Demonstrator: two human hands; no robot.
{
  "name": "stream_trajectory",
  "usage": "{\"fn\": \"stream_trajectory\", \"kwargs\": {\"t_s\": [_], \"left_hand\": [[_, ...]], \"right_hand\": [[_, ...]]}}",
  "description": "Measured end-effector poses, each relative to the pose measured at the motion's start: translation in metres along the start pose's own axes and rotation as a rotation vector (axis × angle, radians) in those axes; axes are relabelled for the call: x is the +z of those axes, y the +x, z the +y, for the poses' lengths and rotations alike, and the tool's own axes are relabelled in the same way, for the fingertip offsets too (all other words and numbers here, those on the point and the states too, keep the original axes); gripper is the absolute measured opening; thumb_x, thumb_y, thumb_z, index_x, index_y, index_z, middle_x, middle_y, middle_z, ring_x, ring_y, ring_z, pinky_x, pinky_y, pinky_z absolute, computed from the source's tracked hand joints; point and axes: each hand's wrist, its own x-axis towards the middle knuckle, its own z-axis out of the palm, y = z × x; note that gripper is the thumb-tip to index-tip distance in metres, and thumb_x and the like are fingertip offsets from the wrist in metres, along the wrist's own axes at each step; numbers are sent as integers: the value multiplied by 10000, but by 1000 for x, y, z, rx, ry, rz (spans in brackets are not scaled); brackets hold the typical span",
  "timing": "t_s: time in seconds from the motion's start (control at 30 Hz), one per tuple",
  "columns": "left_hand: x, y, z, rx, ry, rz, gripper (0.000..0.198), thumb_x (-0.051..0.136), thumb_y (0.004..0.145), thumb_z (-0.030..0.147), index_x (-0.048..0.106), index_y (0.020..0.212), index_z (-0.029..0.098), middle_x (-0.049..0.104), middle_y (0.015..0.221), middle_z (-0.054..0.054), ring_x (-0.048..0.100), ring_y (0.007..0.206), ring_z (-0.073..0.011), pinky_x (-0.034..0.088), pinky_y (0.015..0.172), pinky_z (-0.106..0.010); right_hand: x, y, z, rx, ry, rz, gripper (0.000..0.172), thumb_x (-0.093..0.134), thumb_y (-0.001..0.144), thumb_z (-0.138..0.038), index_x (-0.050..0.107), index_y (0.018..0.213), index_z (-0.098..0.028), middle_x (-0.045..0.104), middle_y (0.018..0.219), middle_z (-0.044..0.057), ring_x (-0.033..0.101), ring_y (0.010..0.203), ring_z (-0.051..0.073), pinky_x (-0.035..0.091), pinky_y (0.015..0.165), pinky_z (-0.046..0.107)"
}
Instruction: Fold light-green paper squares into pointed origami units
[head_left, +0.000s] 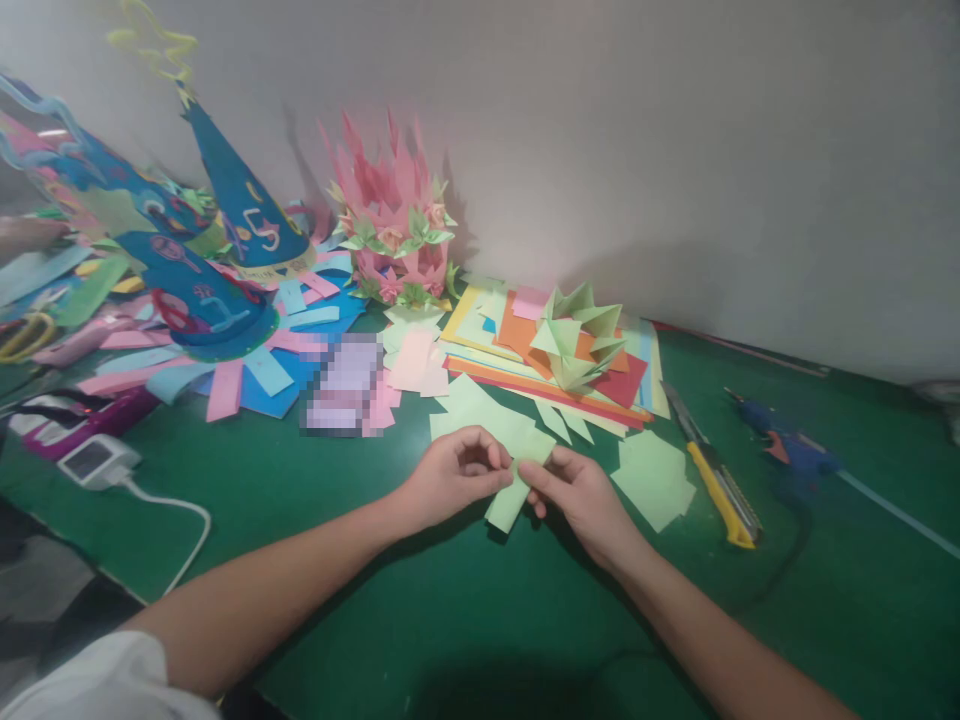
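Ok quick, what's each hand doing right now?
Left hand: closed, pinching the green paper piece.
Right hand: closed, pinching the same green paper piece.

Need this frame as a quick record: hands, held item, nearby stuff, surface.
left hand: pinching the light green paper strip
right hand: pinching the same strip from the other side
surface: green mat
right of hands: loose green paper square, yellow utility knife, blue glue gun
behind hands: coloured paper stack with green folded star on top
far left: blue paper cones, pink paper crown, white charger
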Motion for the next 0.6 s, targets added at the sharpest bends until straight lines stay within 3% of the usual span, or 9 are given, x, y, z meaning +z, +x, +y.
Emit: {"fn": "stream_trajectory", "kwargs": {"t_s": [0.2, 0.6], "left_hand": [[0, 0, 1, 161, 233, -46, 77, 646, 743, 198, 641, 747, 121, 591, 841, -60, 556, 723, -108, 449, 655, -222], [-2, -2, -4, 145, 260, -48, 164, 626, 742, 157, 697, 887, 132, 637, 971, -96, 608, 833, -152, 480, 689, -220]], "right_hand": [[-2, 2, -1, -50, 39, 49, 408, 700, 691, -551, 507, 695, -191, 558, 524, -47, 491, 456, 87, 416, 498, 220], [-7, 5, 1, -59, 49, 59, 379, 715, 706, -500, 512, 663, -182, 550, 507, -49, 486, 455, 75, 408, 491, 202]]}}
